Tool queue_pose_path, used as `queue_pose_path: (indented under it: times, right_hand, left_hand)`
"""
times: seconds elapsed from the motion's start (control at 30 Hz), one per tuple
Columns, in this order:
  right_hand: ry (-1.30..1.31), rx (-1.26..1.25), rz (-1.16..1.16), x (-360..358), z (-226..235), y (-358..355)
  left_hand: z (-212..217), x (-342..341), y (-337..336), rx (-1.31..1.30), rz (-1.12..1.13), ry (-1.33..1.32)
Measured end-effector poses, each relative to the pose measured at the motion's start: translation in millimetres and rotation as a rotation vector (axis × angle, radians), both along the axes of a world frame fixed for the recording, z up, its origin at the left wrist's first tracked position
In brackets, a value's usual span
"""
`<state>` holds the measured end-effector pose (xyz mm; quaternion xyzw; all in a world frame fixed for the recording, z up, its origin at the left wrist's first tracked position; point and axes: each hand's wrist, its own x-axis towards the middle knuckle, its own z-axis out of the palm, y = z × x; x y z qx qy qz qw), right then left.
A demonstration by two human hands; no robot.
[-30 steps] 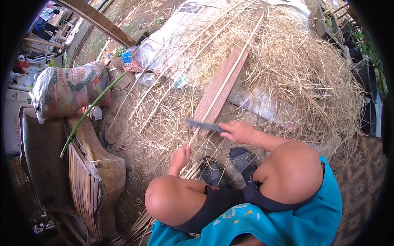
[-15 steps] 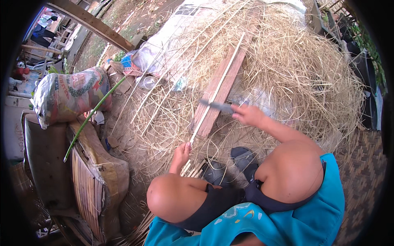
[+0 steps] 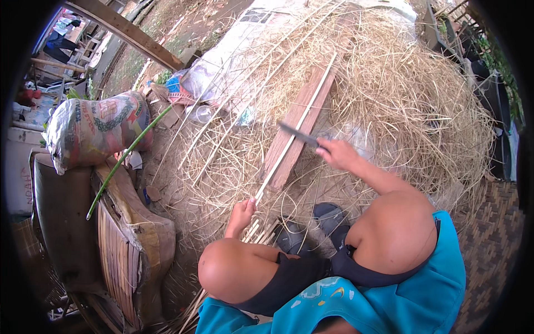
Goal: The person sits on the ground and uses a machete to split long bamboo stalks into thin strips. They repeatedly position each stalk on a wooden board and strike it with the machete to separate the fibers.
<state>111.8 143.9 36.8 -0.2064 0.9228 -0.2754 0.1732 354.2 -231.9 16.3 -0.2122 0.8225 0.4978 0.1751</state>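
A long pale strip (image 3: 301,122), which looks like split bamboo, lies lengthwise along a reddish-brown wooden board (image 3: 282,171). My left hand (image 3: 241,215) is closed round the strip's near end, just off the board's lower end. In my right hand (image 3: 339,154) is the handle of a knife (image 3: 298,134), my fingers wrapped round it. Its dark blade reaches leftward across the strip and the board, tip angled away from me. Whether the edge touches the strip I cannot tell.
Curly pale shavings (image 3: 411,94) are heaped beyond and right of the board. A stuffed sack (image 3: 100,128) rests on a worn wooden seat (image 3: 133,222) at left, with a green stalk (image 3: 129,151) leaning there. Woven matting (image 3: 489,250) covers the right side.
The knife has shifted a little up along the strip, its blade now more tilted. My left hand has drawn slightly down and toward me with the strip's end.
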Motion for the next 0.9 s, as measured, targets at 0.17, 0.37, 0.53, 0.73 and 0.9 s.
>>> queue_pose_path:
  times: [0.17,0.37,0.53,0.73,0.9]
  right_hand:
    - [0.166,0.186,-0.323,-58.5,-22.2,57.0]
    - [0.030,0.021,-0.259,-32.5,0.0,37.8]
    - [0.031,0.034,0.399,83.0,-6.0,-37.9]
    - [0.066,0.172,-0.478,-77.2,-6.5,79.4]
    - [0.256,-0.077,0.075,27.6,-25.7,-1.9]
  left_hand:
    - [-10.3,53.0,-35.9,-0.113,-0.036,-0.187]
    - [-28.2,56.3,-18.7,-0.202,-0.086,0.027]
    - [-8.8,4.1,32.2,-0.517,-0.267,0.074]
    - [-4.7,23.8,5.8,-0.430,-0.306,0.055]
    - [-9.6,-35.1,30.0,-0.266,-0.241,0.085]
